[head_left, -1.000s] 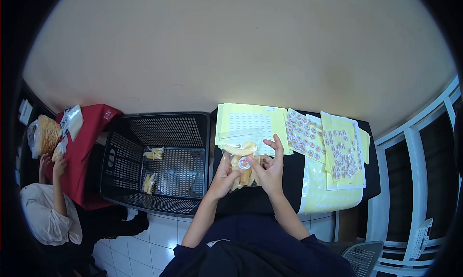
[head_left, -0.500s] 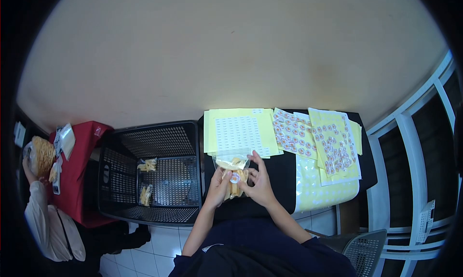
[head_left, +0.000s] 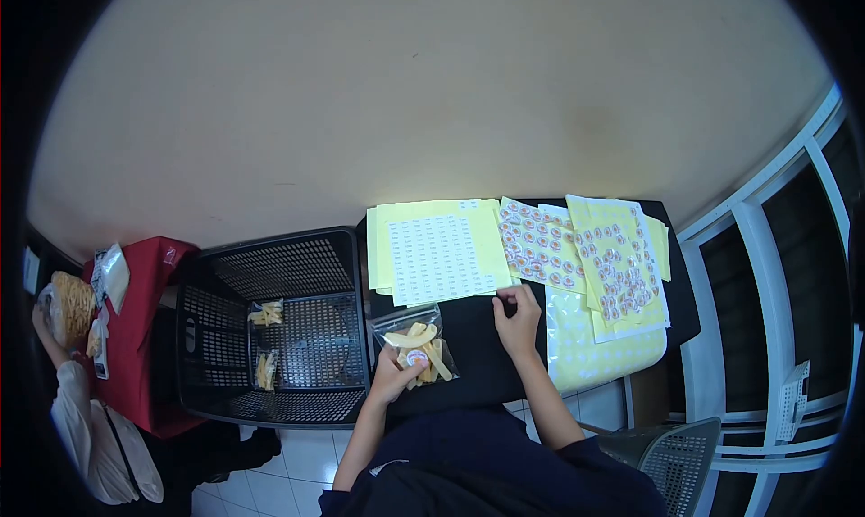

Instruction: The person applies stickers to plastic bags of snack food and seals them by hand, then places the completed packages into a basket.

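Note:
A clear zip bag (head_left: 434, 334) of pale yellow snack sticks, with a round sticker on its front, is in my left hand (head_left: 393, 375). My thumb presses on the bag near the sticker, and the zip edge points away from me. My right hand (head_left: 517, 323) is beside the lower right corner of the white sheet of small printed labels (head_left: 437, 260). Its fingers are curled in, thumb close to the index finger; whether anything is between them is too small to see. Yellow backing sheets (head_left: 377, 247) lie under the label sheet.
Left of me stands a black plastic crate (head_left: 270, 409) holding two snack bags (head_left: 266, 313). Sheets of round stickers (head_left: 622, 265) lie at the right over a plastic-wrapped yellow sheet (head_left: 608, 355). Far left, a person's hand (head_left: 50, 323) touches a large snack bag (head_left: 74, 310) by a red-covered table (head_left: 135, 337).
My right hand has left the snack bag and moved right, to the label sheet's corner. My left hand keeps the bag, now tilted and slightly lower. The view has shifted slightly.

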Tool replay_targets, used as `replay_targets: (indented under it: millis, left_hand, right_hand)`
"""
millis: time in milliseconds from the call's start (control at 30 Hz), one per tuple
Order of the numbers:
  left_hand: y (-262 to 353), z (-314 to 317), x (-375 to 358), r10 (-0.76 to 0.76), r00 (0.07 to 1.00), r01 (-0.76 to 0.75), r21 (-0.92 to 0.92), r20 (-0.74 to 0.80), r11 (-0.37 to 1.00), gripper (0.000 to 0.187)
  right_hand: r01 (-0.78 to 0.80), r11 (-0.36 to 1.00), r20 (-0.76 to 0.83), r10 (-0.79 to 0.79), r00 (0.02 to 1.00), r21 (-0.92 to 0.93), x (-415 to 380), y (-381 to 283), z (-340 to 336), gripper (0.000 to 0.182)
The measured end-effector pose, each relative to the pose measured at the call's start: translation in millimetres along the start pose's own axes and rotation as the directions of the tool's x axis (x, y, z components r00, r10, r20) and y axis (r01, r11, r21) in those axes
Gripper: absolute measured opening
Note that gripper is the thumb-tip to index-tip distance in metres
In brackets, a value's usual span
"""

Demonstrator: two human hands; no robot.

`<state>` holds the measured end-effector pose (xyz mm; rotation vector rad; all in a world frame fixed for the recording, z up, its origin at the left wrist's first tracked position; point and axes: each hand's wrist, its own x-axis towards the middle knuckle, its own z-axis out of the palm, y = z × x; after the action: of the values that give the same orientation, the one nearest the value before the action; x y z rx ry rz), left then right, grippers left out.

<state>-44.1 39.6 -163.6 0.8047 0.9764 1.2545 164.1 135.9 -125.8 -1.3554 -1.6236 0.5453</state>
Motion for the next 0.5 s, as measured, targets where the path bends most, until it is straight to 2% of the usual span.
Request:
replay_targets:
  millis: [33, 67, 133, 167, 200, 267, 333, 400, 467, 500]
  left_hand:
    - [1.4, 1.5, 0.9, 0.054, 0.998, -0.055, 0.053, 0.017, 0.997, 0.055]
    - [3.7, 2.8, 0.7, 0.053, 0.998, -0.054, 0.054, 0.019, 0.997, 0.055]
    - [8.8, 5.6, 0.6, 0.041, 0.996, -0.051, 0.112, 0.085, 0.992, 0.056]
    - [9.2, 7.1, 1.2, 0.068, 0.993, -0.083, 0.150, 0.100, 0.985, 0.055]
    - [8.9, 8.1, 1.3, 0.068, 0.992, -0.083, 0.151, 0.102, 0.985, 0.055]
    - [7.9, 9.3, -0.3, 0.103, 0.992, -0.113, 0.141, 0.076, 0.984, 0.054]
    - [8.1, 9.9, -0.9, 0.096, 0.993, -0.105, 0.130, 0.071, 0.986, 0.053]
    - [6.9, 9.9, -1.8, 0.011, 1.000, -0.014, 0.121, 0.021, 0.993, 0.055]
    - [5.3, 7.6, -0.2, -0.019, 1.000, 0.017, 0.083, 0.023, 0.996, 0.056]
    - [3.5, 8.8, 4.3, -0.032, 0.999, 0.031, -0.204, -0.001, 0.979, 0.057]
  right_hand:
    - [0.058, 0.995, -0.027, -0.060, 0.998, -0.077, 6.0, 2.2, 1.9, 0.015]
    - [0.057, 0.995, -0.029, -0.059, 0.998, -0.078, 10.0, 4.4, 5.6, 0.015]
    - [0.136, 0.939, -0.070, -0.166, 0.984, -0.316, 14.9, 10.7, 16.6, 0.022]
    - [0.120, 0.911, -0.057, -0.155, 0.986, -0.395, 13.4, 17.7, 21.8, 0.033]
    - [0.118, 0.911, -0.059, -0.154, 0.986, -0.395, 11.8, 14.8, 23.1, 0.033]
    - [-0.015, 0.833, -0.044, -0.012, 0.999, -0.554, 8.5, 8.3, 24.7, 0.036]
    - [-0.030, 0.824, -0.035, 0.012, 0.999, -0.566, 6.5, 10.3, 26.4, 0.038]
    - [-0.048, 0.815, -0.026, 0.040, 0.999, -0.578, 5.4, 11.0, 27.4, 0.039]
    - [-0.044, 0.822, -0.024, 0.038, 0.999, -0.568, 5.2, 10.2, 28.1, 0.037]
    - [-0.048, 0.823, -0.029, 0.038, 0.999, -0.566, 4.8, 10.5, 28.6, 0.037]
